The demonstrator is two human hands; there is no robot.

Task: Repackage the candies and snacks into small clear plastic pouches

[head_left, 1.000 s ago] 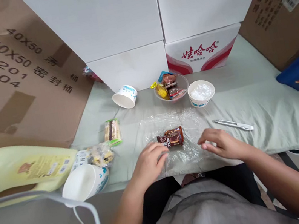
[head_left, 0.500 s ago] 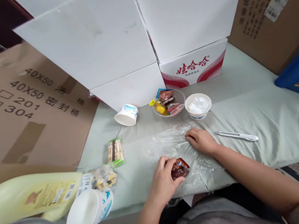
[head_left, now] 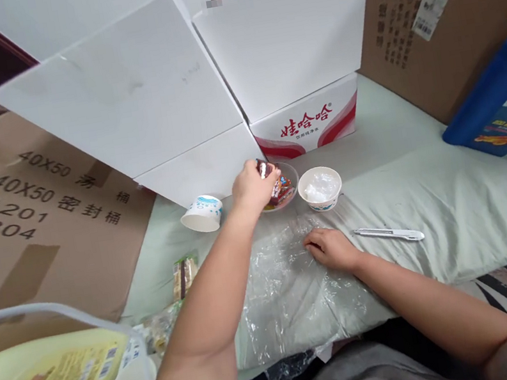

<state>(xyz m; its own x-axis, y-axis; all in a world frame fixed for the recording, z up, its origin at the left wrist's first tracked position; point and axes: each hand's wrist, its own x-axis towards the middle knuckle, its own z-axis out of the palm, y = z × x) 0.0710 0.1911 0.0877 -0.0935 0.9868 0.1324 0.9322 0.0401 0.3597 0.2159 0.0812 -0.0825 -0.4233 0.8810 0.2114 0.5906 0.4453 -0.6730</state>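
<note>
- Left hand: extended to the far side of the surface, fingers closed on a small brown foil-wrapped snack packet; half a second earlier it was held low at the near edge, with the same packet in its grip.
- Brown snack packet: carried from the sheet to a position directly over the clear glass bowl of assorted wrapped snacks, at its near-left rim; whether it touches the contents cannot be told.
- Right hand: laid palm down, fingers loosely spread and holding nothing, on the crinkled transparent plastic sheet; its placement is little changed since the earlier frame.
- Plastic sheet: spread on the pale green padded bench cover, now without the packet on it.
- White paper bowl with blue pattern: just right of the glass bowl, crumpled clear film inside.
- White paper cup: lying on its side, left of the glass bowl.
- Silver pen-shaped tool: right of the right hand, apart from it.
</note>
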